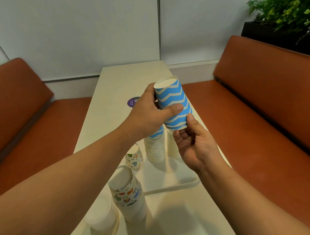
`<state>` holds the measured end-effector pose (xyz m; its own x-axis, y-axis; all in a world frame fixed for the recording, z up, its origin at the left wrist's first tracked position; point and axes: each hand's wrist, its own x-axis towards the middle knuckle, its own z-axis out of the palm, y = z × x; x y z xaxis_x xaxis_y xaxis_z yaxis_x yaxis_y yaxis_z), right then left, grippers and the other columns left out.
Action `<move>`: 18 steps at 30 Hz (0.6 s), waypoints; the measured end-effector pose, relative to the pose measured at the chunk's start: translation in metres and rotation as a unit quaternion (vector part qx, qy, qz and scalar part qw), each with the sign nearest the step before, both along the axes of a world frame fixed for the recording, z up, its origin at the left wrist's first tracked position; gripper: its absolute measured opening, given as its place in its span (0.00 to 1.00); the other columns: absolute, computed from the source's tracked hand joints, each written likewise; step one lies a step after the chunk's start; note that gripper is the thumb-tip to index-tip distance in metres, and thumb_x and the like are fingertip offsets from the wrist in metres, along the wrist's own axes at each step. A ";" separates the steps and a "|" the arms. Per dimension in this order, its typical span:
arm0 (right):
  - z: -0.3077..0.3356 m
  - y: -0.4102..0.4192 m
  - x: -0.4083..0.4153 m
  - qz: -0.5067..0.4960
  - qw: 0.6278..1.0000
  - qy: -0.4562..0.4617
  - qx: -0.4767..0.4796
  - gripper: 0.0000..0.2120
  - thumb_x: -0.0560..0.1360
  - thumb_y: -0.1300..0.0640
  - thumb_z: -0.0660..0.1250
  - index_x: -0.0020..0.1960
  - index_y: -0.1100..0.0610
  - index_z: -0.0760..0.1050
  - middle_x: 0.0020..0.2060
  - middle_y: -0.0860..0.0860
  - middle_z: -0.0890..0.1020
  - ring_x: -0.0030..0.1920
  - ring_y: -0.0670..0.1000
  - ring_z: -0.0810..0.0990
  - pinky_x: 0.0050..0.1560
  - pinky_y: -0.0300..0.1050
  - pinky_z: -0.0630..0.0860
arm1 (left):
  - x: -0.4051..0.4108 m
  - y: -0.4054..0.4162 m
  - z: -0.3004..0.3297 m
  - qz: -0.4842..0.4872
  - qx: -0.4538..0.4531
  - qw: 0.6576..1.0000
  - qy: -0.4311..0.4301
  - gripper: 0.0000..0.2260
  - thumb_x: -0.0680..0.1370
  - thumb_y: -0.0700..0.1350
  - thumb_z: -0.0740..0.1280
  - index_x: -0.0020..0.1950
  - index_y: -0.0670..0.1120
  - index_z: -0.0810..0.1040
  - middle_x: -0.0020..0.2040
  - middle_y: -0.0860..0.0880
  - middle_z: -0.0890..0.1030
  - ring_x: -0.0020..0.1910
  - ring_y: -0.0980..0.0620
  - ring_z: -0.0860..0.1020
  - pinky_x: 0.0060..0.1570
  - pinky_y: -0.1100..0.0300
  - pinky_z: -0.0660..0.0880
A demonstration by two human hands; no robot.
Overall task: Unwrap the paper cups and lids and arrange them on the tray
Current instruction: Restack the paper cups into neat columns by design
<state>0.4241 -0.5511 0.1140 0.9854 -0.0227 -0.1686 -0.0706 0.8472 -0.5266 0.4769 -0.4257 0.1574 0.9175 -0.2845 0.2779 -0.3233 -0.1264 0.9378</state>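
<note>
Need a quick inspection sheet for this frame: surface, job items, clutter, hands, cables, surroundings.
Surface: long cream table, with a cream tray on it.
Job's things: blue zigzag cup held upside down in the air; tall blue-striped cup stack and single patterned cup stand on the tray; patterned cup stack and white lid stack stand on the table, in front of the tray.
Clutter: purple round sticker on the table.
Grippers: left hand grips the cup's side; right hand touches its lower rim with thumb and fingertips.
Cables: nothing seen.
Surroundings: orange benches both sides, plant far right.
</note>
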 end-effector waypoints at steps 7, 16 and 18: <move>-0.018 -0.005 0.010 0.023 0.979 -0.005 -0.204 0.11 0.82 0.52 0.59 0.48 0.57 0.77 0.39 0.51 0.83 0.37 0.50 0.82 0.36 0.43 0.78 | 0.020 0.018 0.018 0.069 -0.035 0.996 -0.049 0.27 0.62 0.55 0.77 0.57 0.52 0.71 0.56 0.47 0.81 0.54 0.49 0.82 0.53 0.48 0.80; -0.127 -0.003 0.011 0.181 0.510 -0.046 -0.840 0.29 0.72 0.36 0.67 0.69 0.47 0.72 0.70 0.50 0.73 0.69 0.53 0.69 0.67 0.50 0.68 | 0.056 0.046 -0.001 0.122 0.178 0.975 -0.056 0.27 0.71 0.52 0.76 0.65 0.49 0.69 0.53 0.56 0.78 0.48 0.62 0.78 0.49 0.64 0.75; -0.137 -0.004 0.010 0.234 0.440 -0.046 -0.866 0.38 0.69 0.30 0.66 0.74 0.44 0.65 0.76 0.51 0.64 0.75 0.55 0.61 0.73 0.54 0.62 | 0.057 0.046 -0.014 0.113 0.200 0.973 -0.028 0.27 0.72 0.51 0.76 0.66 0.49 0.68 0.55 0.55 0.78 0.50 0.59 0.79 0.50 0.62 0.76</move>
<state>0.4346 -0.5550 -0.0230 0.9513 0.1708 -0.2565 0.0656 -0.9255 -0.3730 0.5340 -0.3793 0.1429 0.9561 -0.1723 0.2372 -0.2931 -0.5511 0.7813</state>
